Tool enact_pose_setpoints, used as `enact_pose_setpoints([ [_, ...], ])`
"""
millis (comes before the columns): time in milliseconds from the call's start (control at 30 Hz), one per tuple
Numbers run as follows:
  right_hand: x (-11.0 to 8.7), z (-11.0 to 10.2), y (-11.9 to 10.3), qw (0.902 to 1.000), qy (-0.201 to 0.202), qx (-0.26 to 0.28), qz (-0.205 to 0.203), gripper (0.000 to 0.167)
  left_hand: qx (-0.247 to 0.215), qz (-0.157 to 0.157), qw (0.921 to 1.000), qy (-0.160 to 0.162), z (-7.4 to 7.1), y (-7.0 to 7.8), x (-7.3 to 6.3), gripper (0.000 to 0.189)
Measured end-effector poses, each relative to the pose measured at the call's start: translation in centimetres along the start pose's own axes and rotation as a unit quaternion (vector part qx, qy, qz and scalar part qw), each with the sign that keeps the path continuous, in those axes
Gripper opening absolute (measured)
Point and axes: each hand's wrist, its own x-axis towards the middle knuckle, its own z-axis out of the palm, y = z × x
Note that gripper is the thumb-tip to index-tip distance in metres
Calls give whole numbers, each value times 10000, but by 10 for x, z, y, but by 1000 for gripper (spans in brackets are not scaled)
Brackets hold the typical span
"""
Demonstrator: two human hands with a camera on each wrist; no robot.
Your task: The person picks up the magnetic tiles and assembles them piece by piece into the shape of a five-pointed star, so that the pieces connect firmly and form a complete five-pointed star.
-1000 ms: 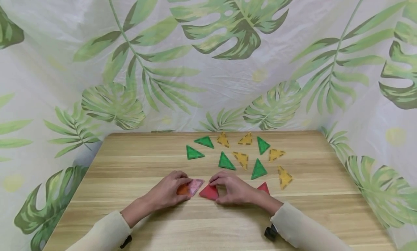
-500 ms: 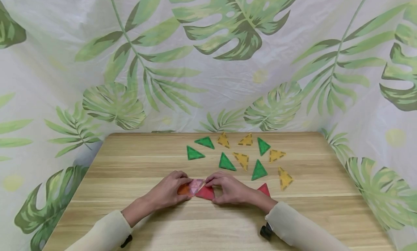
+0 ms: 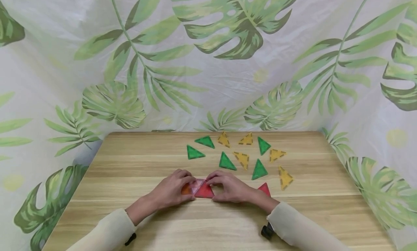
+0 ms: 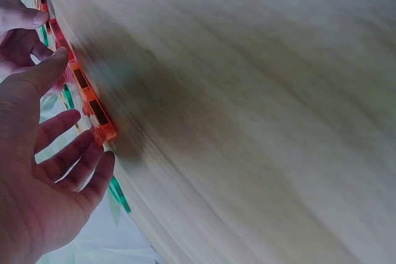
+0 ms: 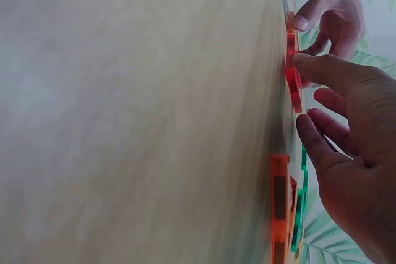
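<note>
My left hand (image 3: 172, 187) holds an orange triangular magnetic tile (image 3: 186, 189) between thumb and fingers, low on the wooden table. Against that tile lies a pink triangular tile (image 3: 196, 185), partly under the left fingertips. My right hand (image 3: 229, 187) pinches a red triangular tile (image 3: 204, 190), whose slanted edge meets the pink one, so the three lie in a row. The left wrist view shows the orange tile's edge (image 4: 93, 103) with dark strips inside, thumb at one end. In the right wrist view, the thumb touches the red tile's edge (image 5: 292, 69).
Beyond the hands, several green triangular tiles (image 3: 259, 170) and yellow ones (image 3: 285, 178) lie scattered on the table (image 3: 137, 153). Another red tile (image 3: 264, 189) sits behind my right wrist, partly covered by it. A leaf-patterned cloth (image 3: 208, 80) hangs around the table's back and sides.
The red tile has slid left and turned in my right hand, closing the gap to the pink tile. My left hand has shifted slightly right with the orange and pink tiles.
</note>
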Motion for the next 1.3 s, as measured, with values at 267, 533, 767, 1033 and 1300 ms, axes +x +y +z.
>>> enact_pose_setpoints([
  [267, -20, -16, 5, 10000, 77, -12, 59, 49, 2, 195, 9988, -439, -4, 2, 9, 54],
  [533, -44, -28, 11, 9993, 133, -186, 285, 56, -479, 758, 9914, -952, -13, -5, 16, 51],
  [767, -66, -31, 14, 9965, 338, -497, 578, 58, -538, 1334, 9838, -1068, -16, -11, 23, 44],
  [1033, -83, -29, 16, 9928, 605, -753, 714, 59, -413, 1377, 9787, -1463, -15, -12, 28, 43],
  [1300, -91, -28, 18, 9930, 656, -724, 658, 55, -437, 1201, 9795, -1558, -16, -14, 26, 46],
])
